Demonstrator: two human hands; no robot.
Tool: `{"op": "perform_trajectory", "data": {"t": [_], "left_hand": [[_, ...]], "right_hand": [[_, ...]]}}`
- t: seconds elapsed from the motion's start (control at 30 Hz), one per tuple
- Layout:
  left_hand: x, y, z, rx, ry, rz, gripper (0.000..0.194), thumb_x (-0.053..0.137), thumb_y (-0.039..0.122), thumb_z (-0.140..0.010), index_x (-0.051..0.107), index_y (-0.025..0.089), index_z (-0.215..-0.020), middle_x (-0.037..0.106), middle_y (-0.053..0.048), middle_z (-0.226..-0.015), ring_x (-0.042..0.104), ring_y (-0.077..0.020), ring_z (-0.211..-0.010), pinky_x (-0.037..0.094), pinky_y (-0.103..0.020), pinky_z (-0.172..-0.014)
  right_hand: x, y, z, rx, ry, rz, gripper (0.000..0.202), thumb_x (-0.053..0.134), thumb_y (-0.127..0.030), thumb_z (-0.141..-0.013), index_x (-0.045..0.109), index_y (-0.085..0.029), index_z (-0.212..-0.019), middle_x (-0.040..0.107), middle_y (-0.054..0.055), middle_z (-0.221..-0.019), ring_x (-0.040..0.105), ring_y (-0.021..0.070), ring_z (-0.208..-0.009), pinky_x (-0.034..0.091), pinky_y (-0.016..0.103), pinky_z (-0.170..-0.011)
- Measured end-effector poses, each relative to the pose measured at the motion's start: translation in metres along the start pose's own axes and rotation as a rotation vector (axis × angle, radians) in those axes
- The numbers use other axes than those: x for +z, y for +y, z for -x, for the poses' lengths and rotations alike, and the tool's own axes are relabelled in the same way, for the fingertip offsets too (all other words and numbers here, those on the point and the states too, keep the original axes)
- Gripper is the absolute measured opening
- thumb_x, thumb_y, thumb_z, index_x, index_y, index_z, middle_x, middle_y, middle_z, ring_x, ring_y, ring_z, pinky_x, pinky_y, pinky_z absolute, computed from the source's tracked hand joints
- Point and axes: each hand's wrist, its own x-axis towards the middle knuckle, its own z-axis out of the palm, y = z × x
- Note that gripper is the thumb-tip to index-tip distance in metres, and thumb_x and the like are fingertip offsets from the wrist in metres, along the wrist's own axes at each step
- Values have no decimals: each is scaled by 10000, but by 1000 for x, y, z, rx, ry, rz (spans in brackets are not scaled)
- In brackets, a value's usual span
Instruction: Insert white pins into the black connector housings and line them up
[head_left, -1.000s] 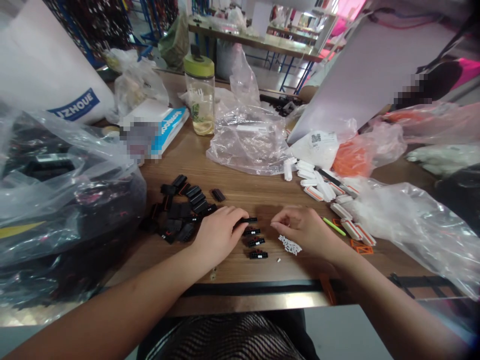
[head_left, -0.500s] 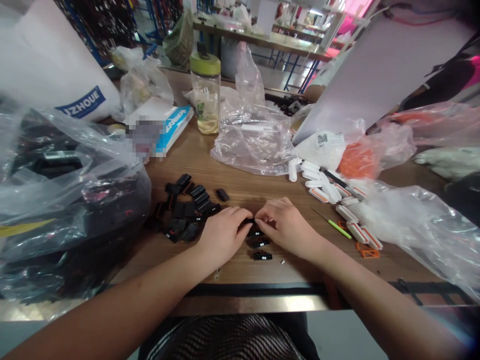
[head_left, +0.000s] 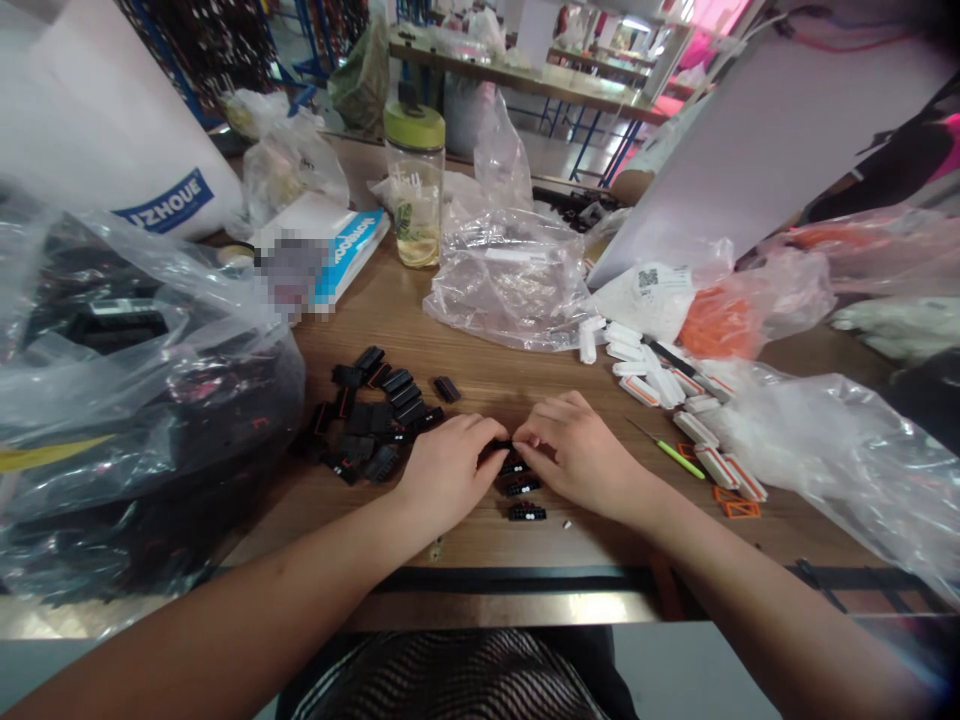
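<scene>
Between thumb and fingers, my left hand (head_left: 448, 468) grips a small black connector housing (head_left: 498, 446), mostly covered by the fingers. My right hand (head_left: 574, 450) is closed in a pinch at the housing's right end; whether a smaller part is in that pinch I cannot tell. Just below, several black connector housings (head_left: 527, 512) with white dots lie in a column on the wooden table (head_left: 480, 375). A tiny white piece (head_left: 567, 524) rests to their right. Left of my left hand spreads a pile of black housings (head_left: 405, 395), with one loose housing (head_left: 446, 389) apart from it.
White connector pieces (head_left: 660, 380), a green-handled pick (head_left: 679, 458) and orange frames (head_left: 739, 505) lie at right. A clear bag (head_left: 510, 280) and a green-lidded bottle (head_left: 415, 190) stand behind. A large bag of black parts (head_left: 150, 430) fills the left; a plastic bag (head_left: 847, 450) covers the right.
Almost nothing differs. Both hands stay at the same black connector housing, and the whole view has shifted very slightly.
</scene>
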Motion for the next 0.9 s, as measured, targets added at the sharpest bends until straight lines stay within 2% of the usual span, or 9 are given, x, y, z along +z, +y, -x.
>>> {"op": "perform_trajectory", "data": {"t": [0.23,0.47,0.67,0.9], "left_hand": [[-2,2,-1,-10,-7,13,88,621,203,-899,661,222,-975,705,-16,-939,662,-205,-860,534,-346,-745],[-1,1,-1,-10,-8,25,107,637,198,-885,663,227,-985,710,-10,-953,661,-197,-849,529,-333,-750],[0,1,-1,-11,-10,36,105,632,206,-892,663,226,-991,709,-14,-966,660,-200,-862,526,-333,-761],[-1,1,-1,-6,-11,38,106,634,185,-887,657,217,-985,705,-19,-966,658,-200,-851,531,-338,-756]], "right_hand": [[4,-2,0,-39,-2,53,152,538,-195,-917,658,-188,-823,667,32,-809,558,171,-784,330,347,-816],[5,-2,-3,125,4,-164,87,596,-132,-830,641,-183,-776,656,1,-720,577,133,-664,394,300,-739],[4,1,-2,193,-22,-266,92,594,-145,-848,661,-176,-793,676,8,-728,589,121,-630,432,268,-662],[6,1,0,243,-36,-458,118,562,-245,-895,651,-181,-851,637,-20,-685,546,106,-591,424,239,-588]]}}
